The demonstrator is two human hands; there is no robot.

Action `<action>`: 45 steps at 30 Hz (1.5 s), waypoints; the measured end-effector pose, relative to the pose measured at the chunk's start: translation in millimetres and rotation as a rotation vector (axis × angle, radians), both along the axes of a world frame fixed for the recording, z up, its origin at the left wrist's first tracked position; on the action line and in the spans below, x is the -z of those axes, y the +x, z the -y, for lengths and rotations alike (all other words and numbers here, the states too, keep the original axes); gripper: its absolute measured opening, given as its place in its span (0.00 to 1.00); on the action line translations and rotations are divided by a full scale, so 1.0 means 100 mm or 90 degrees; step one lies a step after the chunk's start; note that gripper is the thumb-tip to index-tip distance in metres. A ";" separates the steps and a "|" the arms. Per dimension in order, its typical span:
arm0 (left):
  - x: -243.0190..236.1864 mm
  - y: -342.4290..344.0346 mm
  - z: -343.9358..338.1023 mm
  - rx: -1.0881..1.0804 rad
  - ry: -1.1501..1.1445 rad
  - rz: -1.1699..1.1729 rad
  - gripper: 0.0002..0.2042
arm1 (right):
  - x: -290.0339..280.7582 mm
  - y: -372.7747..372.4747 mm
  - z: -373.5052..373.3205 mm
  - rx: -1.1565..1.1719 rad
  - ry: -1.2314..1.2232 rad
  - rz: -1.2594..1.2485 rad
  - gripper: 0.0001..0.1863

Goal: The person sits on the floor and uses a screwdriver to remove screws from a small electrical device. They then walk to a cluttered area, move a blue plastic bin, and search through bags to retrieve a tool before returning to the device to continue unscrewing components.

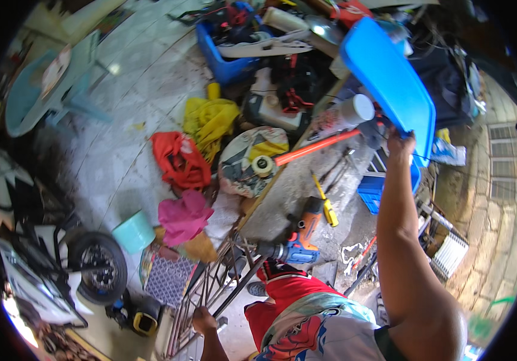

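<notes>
the tiled floor (144, 78) lies partly hidden; right grip (401, 143) holds a blue lid (390, 75), left grip's (204, 321) hold unclear.

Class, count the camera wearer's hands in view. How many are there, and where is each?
2. The right hand grips the near edge of the blue lid; the left hand is at the metal frame, lower down. Neither is wholly hidden.
</notes>
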State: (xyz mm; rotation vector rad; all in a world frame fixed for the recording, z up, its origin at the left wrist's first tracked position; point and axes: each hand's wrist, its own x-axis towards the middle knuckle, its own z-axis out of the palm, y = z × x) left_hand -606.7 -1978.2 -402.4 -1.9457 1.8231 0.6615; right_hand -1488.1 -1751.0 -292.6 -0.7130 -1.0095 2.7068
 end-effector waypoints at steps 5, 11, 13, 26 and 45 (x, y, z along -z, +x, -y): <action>-0.09 -0.04 -0.02 -0.068 -0.013 0.018 0.24 | -0.04 0.06 -0.04 -0.028 0.053 0.035 0.24; -0.05 0.03 -0.05 -0.079 -0.013 0.004 0.22 | -0.18 0.34 0.12 -0.077 0.086 0.052 0.33; -0.03 0.05 -0.06 -0.078 -0.015 0.008 0.21 | -0.26 0.42 0.16 -0.104 0.024 0.092 0.37; -0.10 -0.01 -0.03 -0.079 0.024 0.015 0.20 | -1.67 1.39 0.58 -0.045 1.038 -0.365 0.18; -0.05 0.16 -0.19 -0.111 -0.082 -0.167 0.09 | 3.90 1.99 4.92 -1.125 1.480 -0.531 0.31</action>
